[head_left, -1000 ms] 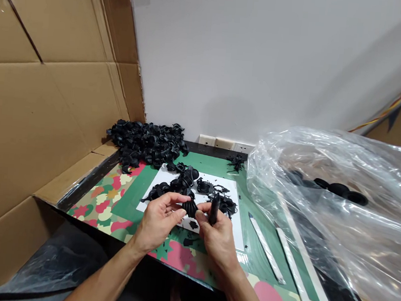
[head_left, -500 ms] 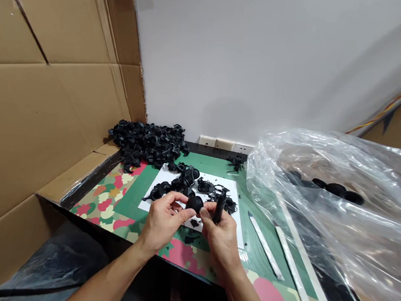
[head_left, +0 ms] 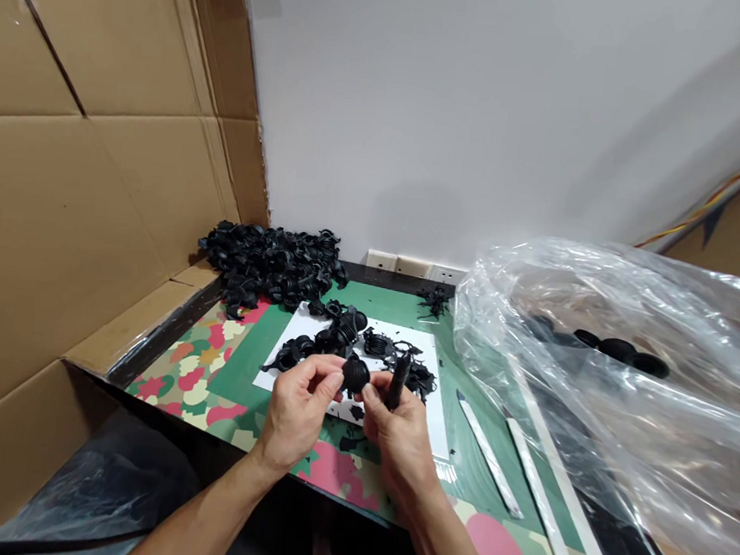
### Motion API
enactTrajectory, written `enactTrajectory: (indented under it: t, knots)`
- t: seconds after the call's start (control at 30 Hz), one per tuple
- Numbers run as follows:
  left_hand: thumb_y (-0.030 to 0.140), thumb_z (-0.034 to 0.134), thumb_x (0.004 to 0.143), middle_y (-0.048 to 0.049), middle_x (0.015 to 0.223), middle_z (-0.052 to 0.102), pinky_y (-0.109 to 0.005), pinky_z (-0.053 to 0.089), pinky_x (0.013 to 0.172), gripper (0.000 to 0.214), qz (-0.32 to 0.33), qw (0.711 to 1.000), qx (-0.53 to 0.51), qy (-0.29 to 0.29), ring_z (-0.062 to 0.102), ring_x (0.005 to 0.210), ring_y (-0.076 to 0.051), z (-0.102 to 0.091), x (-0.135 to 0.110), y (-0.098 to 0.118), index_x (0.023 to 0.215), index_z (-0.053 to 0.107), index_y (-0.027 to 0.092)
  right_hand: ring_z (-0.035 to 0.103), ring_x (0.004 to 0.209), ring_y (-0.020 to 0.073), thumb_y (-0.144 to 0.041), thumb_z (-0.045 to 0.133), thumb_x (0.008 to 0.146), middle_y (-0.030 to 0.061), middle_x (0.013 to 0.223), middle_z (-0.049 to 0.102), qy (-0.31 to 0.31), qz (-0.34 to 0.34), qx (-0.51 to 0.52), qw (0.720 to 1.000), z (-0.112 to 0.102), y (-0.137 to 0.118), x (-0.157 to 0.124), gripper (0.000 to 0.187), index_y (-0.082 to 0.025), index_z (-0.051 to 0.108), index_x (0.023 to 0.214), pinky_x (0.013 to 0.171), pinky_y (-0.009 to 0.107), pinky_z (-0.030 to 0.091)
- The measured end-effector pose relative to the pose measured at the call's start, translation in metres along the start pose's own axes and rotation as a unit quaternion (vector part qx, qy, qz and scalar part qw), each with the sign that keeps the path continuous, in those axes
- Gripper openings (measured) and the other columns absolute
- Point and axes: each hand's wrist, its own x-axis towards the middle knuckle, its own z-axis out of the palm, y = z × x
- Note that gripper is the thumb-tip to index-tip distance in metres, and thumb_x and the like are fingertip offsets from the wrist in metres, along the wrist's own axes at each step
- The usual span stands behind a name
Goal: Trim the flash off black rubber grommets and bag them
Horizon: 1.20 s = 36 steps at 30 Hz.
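Observation:
A black ribbed rubber bellows (head_left: 355,376) is pinched between the thumb and fingers of my left hand (head_left: 300,410). My right hand (head_left: 401,427) touches its right side with thumb and fingertips. A dark pen-like tool (head_left: 399,380) is also gripped in that right hand, its handle pointing up; its working end is hidden. Beneath both hands, a white sheet (head_left: 440,405) carries several more black ribbed rubber parts (head_left: 341,331) and torn black scraps (head_left: 424,377).
A heap of black rubber parts (head_left: 274,260) lies at the back left, beside a cardboard wall (head_left: 126,170). Two white strip-like tools (head_left: 489,454) rest on the green mat (head_left: 461,346). At right, a clear plastic bag (head_left: 602,289) holds round black parts (head_left: 617,350). Wall sockets (head_left: 413,267) are behind.
The bellows has been turned between my fingers, so its ribs now run more upright. Both hands have shifted slightly to the left, with the dark tool still in the right.

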Motion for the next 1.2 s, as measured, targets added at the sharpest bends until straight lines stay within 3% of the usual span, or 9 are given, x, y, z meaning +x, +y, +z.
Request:
enactTrajectory:
  t: [0.1,0.27,0.47,0.67,0.77,0.83,1.0,1.1,1.2]
  knots:
    - [0.031,0.069,0.074,-0.0075,0.087,0.072,-0.022,0.046,0.048,0.015,-0.052,0.997,-0.051,-0.001,0.061,0.056,-0.012,-0.003,0.004,0.000,0.077,0.068,0.015,0.028,0.040,0.0053,-0.049,0.078,0.060,-0.0064,0.051,0.044,0.018,-0.026,-0.027,0.999,-0.003,0.002,0.000,0.038,-0.018,0.060,0.072,0.038,0.020,0.019]
    - [0.037,0.076,0.069,-0.0074,0.080,0.070,-0.019,0.042,0.044,0.034,-0.160,0.973,-0.148,-0.074,0.063,0.062,-0.015,-0.003,0.000,0.003,0.091,0.068,0.013,0.033,0.045,0.0076,-0.049,0.074,0.066,-0.0022,0.057,0.052,0.026,-0.077,-0.072,0.994,-0.004,0.005,-0.003,0.034,-0.017,0.065,0.074,0.041,0.022,0.024]
    - [0.020,0.079,0.062,-0.0046,0.084,0.067,-0.022,0.049,0.060,0.032,-0.111,0.980,-0.144,-0.085,0.059,0.073,-0.015,-0.001,-0.006,-0.002,0.093,0.071,0.016,0.038,0.048,0.0097,-0.046,0.073,0.067,0.0006,0.061,0.058,0.030,-0.076,-0.106,0.991,-0.005,0.005,-0.007,0.030,-0.017,0.069,0.076,0.043,0.023,0.026]
    - [0.011,0.069,0.067,-0.0027,0.085,0.065,-0.023,0.048,0.063,0.035,-0.036,0.993,-0.002,-0.112,0.056,0.072,-0.014,-0.014,0.005,-0.002,0.099,0.075,0.022,0.045,0.054,0.0129,-0.046,0.070,0.069,0.0058,0.079,0.068,0.040,-0.095,-0.160,0.982,-0.014,-0.010,-0.005,0.032,-0.018,0.072,0.084,0.048,0.025,0.034]
    - [0.011,0.069,0.065,-0.0038,0.090,0.068,-0.025,0.050,0.066,0.046,-0.060,0.988,-0.004,-0.142,0.060,0.077,-0.017,-0.016,0.007,0.000,0.110,0.072,0.022,0.048,0.058,0.0149,-0.044,0.071,0.067,0.0025,0.067,0.063,-0.009,-0.091,-0.181,0.979,-0.011,-0.015,-0.005,0.028,-0.018,0.071,0.075,0.054,0.027,0.039]
    - [0.014,0.070,0.066,-0.0055,0.095,0.070,-0.025,0.051,0.067,0.045,-0.075,0.989,-0.022,-0.124,0.061,0.078,-0.017,-0.014,0.006,0.000,0.111,0.070,0.020,0.046,0.056,0.0137,-0.043,0.072,0.066,-0.0001,0.060,0.057,-0.008,-0.082,-0.163,0.983,-0.007,-0.014,-0.005,0.026,-0.018,0.068,0.069,0.053,0.026,0.038]
    - [0.022,0.075,0.068,-0.0067,0.103,0.068,-0.022,0.049,0.058,0.034,-0.051,0.995,-0.008,-0.080,0.058,0.070,-0.013,-0.004,-0.001,-0.001,0.102,0.070,0.020,0.031,0.045,0.0084,-0.048,0.075,0.063,-0.0062,0.049,0.041,0.041,-0.042,-0.067,0.996,0.000,0.000,-0.007,0.034,-0.017,0.065,0.070,0.043,0.023,0.026]
    - [0.019,0.081,0.059,-0.0069,0.109,0.063,-0.021,0.047,0.054,0.038,-0.017,0.997,-0.008,-0.071,0.056,0.069,-0.012,-0.001,-0.003,-0.001,0.096,0.071,0.021,0.026,0.043,0.0068,-0.048,0.078,0.061,-0.0077,0.046,0.037,0.030,-0.012,-0.042,0.999,-0.001,0.004,-0.008,0.035,-0.017,0.065,0.069,0.042,0.023,0.022]
    - [0.017,0.081,0.059,-0.0047,0.097,0.063,-0.021,0.047,0.054,0.031,-0.028,0.997,-0.025,-0.065,0.054,0.065,-0.011,0.000,-0.001,-0.004,0.088,0.071,0.019,0.027,0.041,0.0061,-0.047,0.080,0.059,-0.0081,0.044,0.037,0.015,0.012,-0.023,1.000,-0.002,0.002,-0.010,0.035,-0.016,0.066,0.067,0.042,0.022,0.021]
